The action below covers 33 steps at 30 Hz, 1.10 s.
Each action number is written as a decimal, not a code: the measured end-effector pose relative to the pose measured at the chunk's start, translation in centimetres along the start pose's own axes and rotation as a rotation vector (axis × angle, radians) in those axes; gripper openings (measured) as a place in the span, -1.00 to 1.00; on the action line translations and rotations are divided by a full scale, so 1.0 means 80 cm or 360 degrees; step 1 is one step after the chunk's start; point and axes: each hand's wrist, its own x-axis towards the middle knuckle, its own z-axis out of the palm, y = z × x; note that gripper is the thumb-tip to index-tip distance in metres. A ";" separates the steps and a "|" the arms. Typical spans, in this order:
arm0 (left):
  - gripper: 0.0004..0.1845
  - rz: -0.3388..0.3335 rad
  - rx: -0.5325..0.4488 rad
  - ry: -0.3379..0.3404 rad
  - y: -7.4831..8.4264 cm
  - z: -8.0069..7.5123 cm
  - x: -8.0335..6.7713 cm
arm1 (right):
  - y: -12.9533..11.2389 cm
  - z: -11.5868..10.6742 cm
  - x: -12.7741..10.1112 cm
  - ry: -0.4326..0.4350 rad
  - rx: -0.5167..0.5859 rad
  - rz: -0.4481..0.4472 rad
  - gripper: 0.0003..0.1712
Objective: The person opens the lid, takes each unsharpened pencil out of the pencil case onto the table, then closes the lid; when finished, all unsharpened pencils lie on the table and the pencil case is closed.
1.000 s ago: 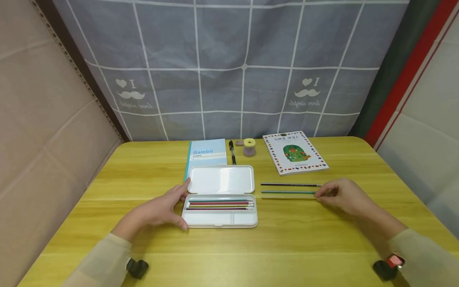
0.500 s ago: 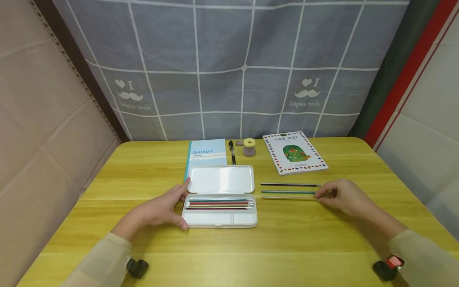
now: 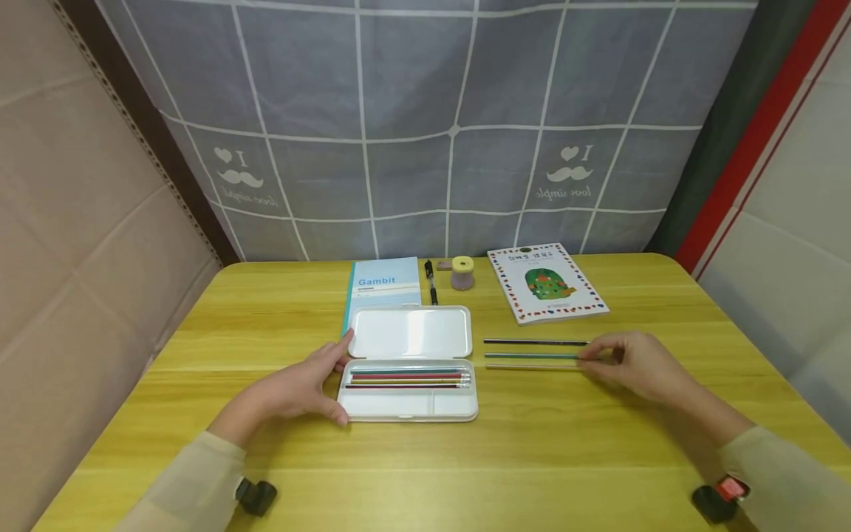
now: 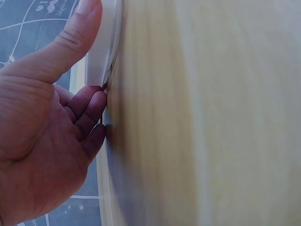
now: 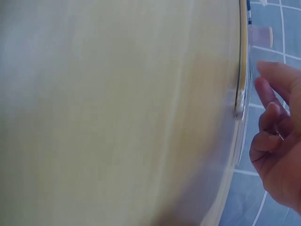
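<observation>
On the table lies a white pencil case (image 3: 392, 405) with its lid folded back and several pencils (image 3: 405, 379) in its upper compartment. My left hand (image 3: 299, 388) grips its left end, thumb at the front corner and forefinger near the hinge; other fingers curl by its edge in the left wrist view. To the right lie a dark pencil (image 3: 532, 341), a teal pencil (image 3: 528, 356) and a yellow pencil (image 3: 528, 367), side by side. Over their right ends is my right hand (image 3: 634, 366), thumb and forefinger close to the teal pencil. In the right wrist view those fingertips (image 5: 270, 70) look slightly apart.
Behind the case are a blue notebook (image 3: 382, 284), a black pen (image 3: 431, 284), a small eraser-like block (image 3: 444, 266) and a yellow-topped container (image 3: 462, 273). A white booklet (image 3: 548, 284) lies at the back right. A grey cloth (image 3: 412, 170) hangs behind the table.
My right hand has shifted slightly left along the pencils, covering a bit more of their right ends. The left hand and the pencil case have stayed put.
</observation>
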 end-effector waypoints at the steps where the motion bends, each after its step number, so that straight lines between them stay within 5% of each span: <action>1: 0.52 -0.0001 0.0000 0.0001 0.000 0.000 0.000 | -0.002 0.001 0.001 0.0030 0.0020 -0.0009 -0.81; 7: 0.53 -0.0011 0.0003 0.0007 0.001 -0.001 -0.001 | -0.020 0.001 0.006 0.0137 0.0125 -0.0014 -0.71; 14: 0.53 -0.0020 -0.0004 0.0001 0.001 0.000 -0.001 | -0.042 0.007 0.022 0.0100 0.0163 -0.0049 -0.69; 22: 0.54 0.0007 -0.0002 -0.0010 0.001 0.000 0.001 | -0.071 0.041 0.046 -0.0047 0.0336 -0.0132 -0.67; 33: 0.53 0.0006 -0.0007 -0.0006 0.002 0.000 -0.003 | -0.142 0.091 0.076 -0.0241 0.0331 -0.0252 -0.68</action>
